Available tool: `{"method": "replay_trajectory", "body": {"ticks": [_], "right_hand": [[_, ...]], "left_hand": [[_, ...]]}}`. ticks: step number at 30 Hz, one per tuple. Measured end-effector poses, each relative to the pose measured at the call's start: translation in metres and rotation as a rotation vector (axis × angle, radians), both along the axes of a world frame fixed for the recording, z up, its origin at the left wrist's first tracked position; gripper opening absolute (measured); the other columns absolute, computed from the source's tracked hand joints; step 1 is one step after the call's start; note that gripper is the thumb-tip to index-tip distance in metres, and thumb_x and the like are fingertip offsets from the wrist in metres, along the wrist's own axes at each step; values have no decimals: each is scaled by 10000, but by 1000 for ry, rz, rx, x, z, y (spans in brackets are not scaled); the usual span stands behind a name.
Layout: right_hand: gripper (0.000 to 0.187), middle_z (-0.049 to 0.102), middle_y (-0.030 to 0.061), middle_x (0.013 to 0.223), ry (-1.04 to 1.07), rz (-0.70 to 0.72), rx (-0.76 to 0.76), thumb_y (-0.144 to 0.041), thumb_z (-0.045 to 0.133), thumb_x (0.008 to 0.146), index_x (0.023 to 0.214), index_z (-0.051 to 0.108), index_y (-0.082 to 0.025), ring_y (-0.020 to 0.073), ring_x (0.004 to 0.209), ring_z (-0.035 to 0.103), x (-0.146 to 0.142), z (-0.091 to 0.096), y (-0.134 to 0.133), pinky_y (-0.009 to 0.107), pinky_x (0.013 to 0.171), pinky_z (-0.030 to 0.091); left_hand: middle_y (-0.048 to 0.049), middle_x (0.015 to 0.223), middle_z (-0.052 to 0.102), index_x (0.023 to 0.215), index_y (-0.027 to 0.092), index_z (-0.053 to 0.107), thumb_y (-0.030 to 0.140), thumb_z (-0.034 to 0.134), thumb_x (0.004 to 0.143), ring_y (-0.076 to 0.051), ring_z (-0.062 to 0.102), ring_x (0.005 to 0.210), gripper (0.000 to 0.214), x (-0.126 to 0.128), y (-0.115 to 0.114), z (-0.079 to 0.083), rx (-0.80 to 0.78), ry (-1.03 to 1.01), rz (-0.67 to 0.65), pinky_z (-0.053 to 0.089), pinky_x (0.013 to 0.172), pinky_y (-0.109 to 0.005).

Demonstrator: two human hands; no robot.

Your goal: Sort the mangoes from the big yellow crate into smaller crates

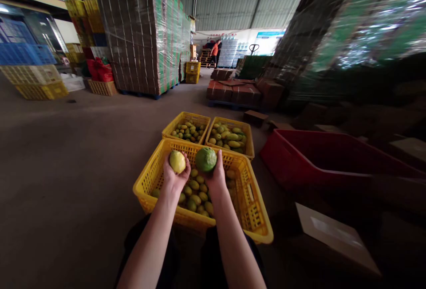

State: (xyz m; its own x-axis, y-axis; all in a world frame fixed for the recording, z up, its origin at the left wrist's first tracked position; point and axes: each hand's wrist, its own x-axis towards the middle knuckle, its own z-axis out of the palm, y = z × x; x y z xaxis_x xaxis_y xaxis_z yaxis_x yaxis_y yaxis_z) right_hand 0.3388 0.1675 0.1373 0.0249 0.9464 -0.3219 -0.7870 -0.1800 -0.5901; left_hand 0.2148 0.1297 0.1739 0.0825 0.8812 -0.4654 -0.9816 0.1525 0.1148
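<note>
My left hand [175,177] is closed around a yellow fruit [177,161], held above a large yellow crate [255,209] of green and yellow fruit. My right hand [215,175] grips a green fruit [205,159] beside it, also over the crate. Both fruits are raised side by side, close to each other. Behind this crate stand two smaller yellow crates, the left one [171,128] and the right one [250,143], each holding several fruits.
A red tub [299,165] lies to the right, with flat cardboard [336,236] in front of it. Tall wrapped pallets of cartons [143,32] rise at back left and at the right [349,36]. Stacked crates [33,80] line the left wall. A person [215,52] stands far back.
</note>
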Motion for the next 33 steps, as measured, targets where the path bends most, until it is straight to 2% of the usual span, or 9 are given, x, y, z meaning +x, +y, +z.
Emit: {"method": "replay_trajectory", "body": {"ticks": [5, 9, 13, 19, 21, 24, 26, 29, 33], "right_hand": [[351, 678, -17, 580, -68, -70, 16, -588, 585, 786, 746, 615, -240, 221, 689, 709, 2, -6, 3, 368, 608, 587], [227, 693, -3, 617, -103, 31, -6, -436, 656, 759, 778, 648, -210, 216, 665, 703, -4, 4, -6, 351, 609, 592], [168, 706, -22, 646, -138, 63, -30, -317, 708, 714, 832, 658, -208, 179, 581, 672, -8, 14, -14, 319, 570, 586], [215, 678, -7, 581, -57, 144, -40, -414, 592, 802, 781, 642, -206, 190, 574, 672, -3, 21, -18, 303, 511, 568], [251, 666, -1, 555, -32, 165, -52, -439, 571, 815, 752, 630, -203, 194, 570, 673, -3, 22, -19, 295, 497, 560], [289, 672, 15, 558, -57, 169, -117, -456, 540, 846, 750, 622, -197, 191, 551, 669, -4, 22, -18, 288, 484, 550], [308, 680, 17, 572, -90, 144, -166, -457, 508, 881, 769, 620, -193, 181, 538, 665, -6, 22, -17, 284, 484, 551], [274, 705, 11, 632, -98, 135, -153, -433, 508, 896, 828, 628, -197, 169, 550, 664, -8, 22, -17, 283, 494, 561], [97, 711, -11, 659, -103, 146, -80, -288, 620, 811, 865, 642, -209, 154, 547, 653, -5, 24, -19, 248, 459, 544]], "left_hand": [[-46, 695, 647, 875, 145, 654, 163, 392, 882, -159, 643, 597, 263, 3, 6, -11, -109, 31, -43, 523, 486, -249], [-40, 672, 630, 790, 160, 637, 172, 398, 896, -142, 616, 567, 262, 5, 7, -15, -122, 89, -36, 513, 469, -234], [-51, 675, 632, 764, 155, 621, 213, 391, 918, -139, 633, 585, 283, 3, 5, -8, -86, 42, 18, 529, 477, -214], [-63, 622, 593, 757, 125, 596, 354, 406, 926, -140, 605, 533, 343, 1, 1, 3, -104, 14, -33, 503, 400, -188], [-60, 639, 604, 800, 126, 609, 300, 396, 934, -146, 613, 540, 306, 2, 1, 3, -102, 55, -31, 522, 415, -208], [-45, 699, 632, 905, 151, 631, 157, 372, 931, -133, 625, 563, 261, 5, 4, 1, -103, 103, 41, 544, 463, -213], [-29, 708, 634, 925, 178, 635, 126, 366, 932, -119, 619, 557, 275, 6, 7, 0, -113, 111, 84, 536, 474, -200], [-15, 661, 616, 858, 185, 625, 208, 386, 954, -126, 619, 556, 259, 6, 10, -1, -90, 119, 106, 539, 499, -213], [-16, 699, 649, 818, 173, 597, 328, 524, 920, -136, 650, 625, 200, 5, 9, 1, 7, 147, 121, 566, 588, -232]]}}
